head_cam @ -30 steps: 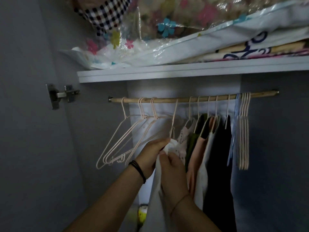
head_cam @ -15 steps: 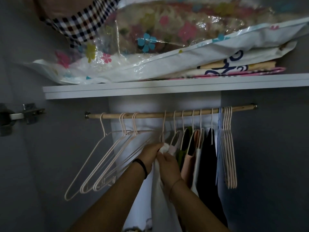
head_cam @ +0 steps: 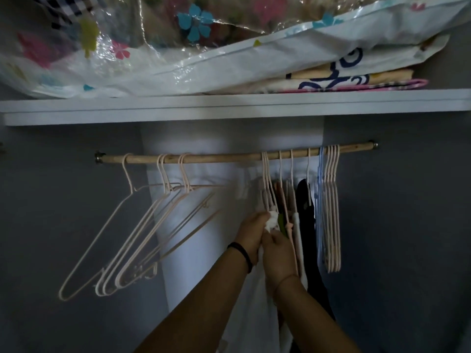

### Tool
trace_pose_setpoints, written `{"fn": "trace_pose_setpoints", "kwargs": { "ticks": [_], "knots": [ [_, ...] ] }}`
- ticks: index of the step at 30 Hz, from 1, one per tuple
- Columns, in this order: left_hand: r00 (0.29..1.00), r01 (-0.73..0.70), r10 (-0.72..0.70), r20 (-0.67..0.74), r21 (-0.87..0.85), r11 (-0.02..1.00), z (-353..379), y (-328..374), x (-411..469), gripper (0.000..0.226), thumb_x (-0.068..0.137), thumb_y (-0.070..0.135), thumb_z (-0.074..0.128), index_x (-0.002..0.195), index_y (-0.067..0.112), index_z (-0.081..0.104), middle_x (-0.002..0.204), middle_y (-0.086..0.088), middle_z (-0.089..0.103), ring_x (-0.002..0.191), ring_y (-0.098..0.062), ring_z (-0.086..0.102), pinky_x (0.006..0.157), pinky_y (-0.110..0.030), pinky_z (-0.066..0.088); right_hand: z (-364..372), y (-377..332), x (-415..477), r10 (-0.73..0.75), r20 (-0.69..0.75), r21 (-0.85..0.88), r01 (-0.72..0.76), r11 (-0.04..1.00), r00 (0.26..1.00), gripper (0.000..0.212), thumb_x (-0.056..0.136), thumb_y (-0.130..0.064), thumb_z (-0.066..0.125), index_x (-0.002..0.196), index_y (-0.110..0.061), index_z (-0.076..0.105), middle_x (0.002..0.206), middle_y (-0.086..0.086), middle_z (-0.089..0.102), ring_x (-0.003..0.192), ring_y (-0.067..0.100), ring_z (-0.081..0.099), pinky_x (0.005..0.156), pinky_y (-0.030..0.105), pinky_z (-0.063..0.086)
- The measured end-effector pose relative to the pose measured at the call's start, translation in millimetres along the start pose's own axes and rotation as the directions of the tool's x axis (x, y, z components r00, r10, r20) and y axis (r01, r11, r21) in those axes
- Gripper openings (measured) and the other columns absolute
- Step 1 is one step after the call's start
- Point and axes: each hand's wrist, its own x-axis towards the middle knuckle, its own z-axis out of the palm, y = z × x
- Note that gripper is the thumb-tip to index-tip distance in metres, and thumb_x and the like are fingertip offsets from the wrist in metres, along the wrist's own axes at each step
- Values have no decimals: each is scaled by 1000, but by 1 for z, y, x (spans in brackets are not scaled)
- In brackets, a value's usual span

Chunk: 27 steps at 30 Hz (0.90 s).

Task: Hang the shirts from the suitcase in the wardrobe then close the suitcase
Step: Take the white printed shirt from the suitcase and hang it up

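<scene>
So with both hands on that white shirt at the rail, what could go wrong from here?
1. Both hands, left hand and right hand, bunch the white shirt at its collar; it might slip off its hanger.
2. The hung shirts are packed tight, so a neighbour could get tugged off.
3. The empty hangers already sit tilted and could tangle if bumped.

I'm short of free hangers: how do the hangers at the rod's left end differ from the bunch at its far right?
The left hangers are spread apart and swung out at a slant; the right bunch hangs straight and packed tight. The left ones are all pale pink; the right bunch includes a blue one. Both groups hang empty on the rod.
</scene>
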Motion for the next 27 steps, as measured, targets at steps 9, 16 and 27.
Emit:
{"fn": "trace_pose_setpoints", "kwargs": {
  "ticks": [9, 16, 27],
  "knots": [
    [1000, 25, -24, 14, -54, 998, 65, -21, 22, 15, 97, 13, 48, 92, 15, 62, 88, -6, 63, 76, -16, 59, 63, -21, 49, -67, 4, 28, 47, -12, 14, -47, 999, 999, 30, 100, -20, 41, 103, -4, 66, 96, 15, 66, 94, 30, 62, 87, 38, 49],
    [996, 90, -89, 14, -133, 987, 57, -18, 19, 19, 98, 10, 46, 101, 8, 65, 70, -3, 66, 54, -9, 62, 50, -16, 49, -84, 1, 27, 40, 151, -12, -39, 999, 988, 25, 99, -25, 45, 99, -12, 66, 101, 16, 68, 97, 28, 64, 90, 39, 52],
    [998, 38, -39, -53, -20, 999, 44, -15, 17, 34, 98, 8, 45, 128, -8, 51, 111, -13, 57, 75, -14, 58, 55, -15, 52, -83, 3, 29, 44, 278, -7, -44, 999, 959, 29, 99, -28, 43, 106, -9, 64, 93, 9, 67, 86, 20, 64, 76, 25, 52]
  ]
}}
